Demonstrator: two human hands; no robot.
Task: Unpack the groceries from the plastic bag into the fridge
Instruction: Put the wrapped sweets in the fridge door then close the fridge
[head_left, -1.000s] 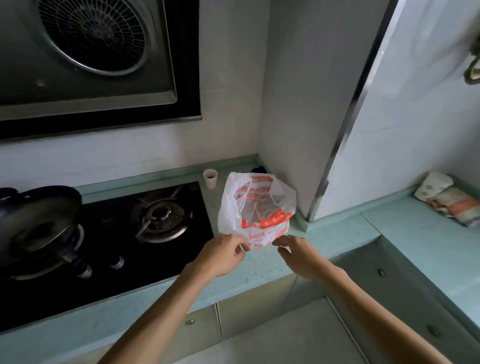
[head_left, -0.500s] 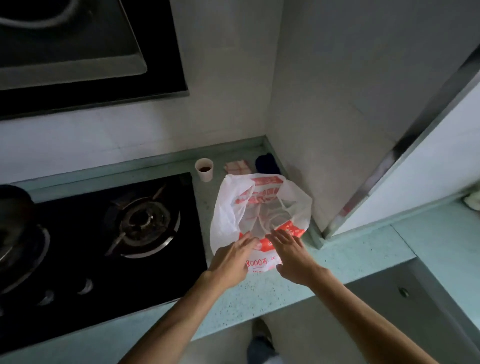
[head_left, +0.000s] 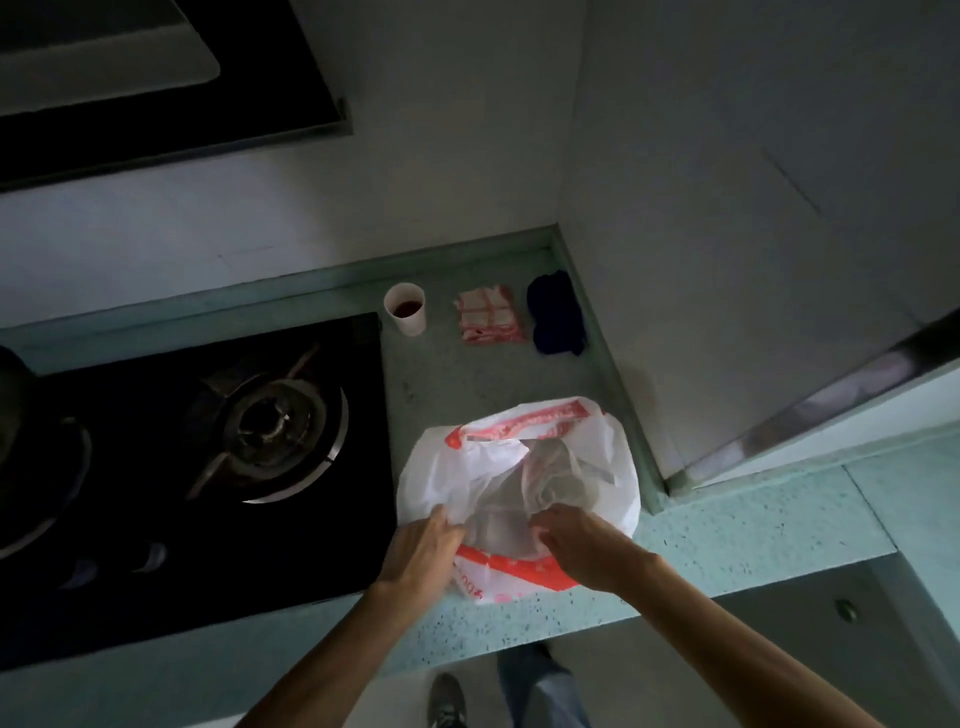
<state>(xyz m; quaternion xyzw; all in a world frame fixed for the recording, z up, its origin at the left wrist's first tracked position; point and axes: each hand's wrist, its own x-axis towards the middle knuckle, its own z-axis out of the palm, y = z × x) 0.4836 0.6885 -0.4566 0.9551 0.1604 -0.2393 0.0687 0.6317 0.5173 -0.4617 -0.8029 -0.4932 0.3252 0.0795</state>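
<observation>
A white plastic bag (head_left: 613, 457) with red print sits on the teal counter (head_left: 753, 525), right of the stove. Its mouth faces up and is spread apart, showing clear wrapping inside; the contents cannot be made out. My left hand (head_left: 423, 553) grips the bag's near left rim. My right hand (head_left: 582, 545) grips the near right rim, fingers curled into the plastic. No fridge is in view.
A black gas stove (head_left: 197, 457) lies left of the bag. Behind the bag stand a paper cup (head_left: 406, 307) of dark liquid, a red-and-white cloth (head_left: 488, 316) and a dark blue cloth (head_left: 556, 314). A wall corner rises at the right. My shoe shows below the counter edge.
The view has tilted down and closer to the counter. Both hands have pulled the bag's rim apart, so its mouth is now wider and the inside shows.
</observation>
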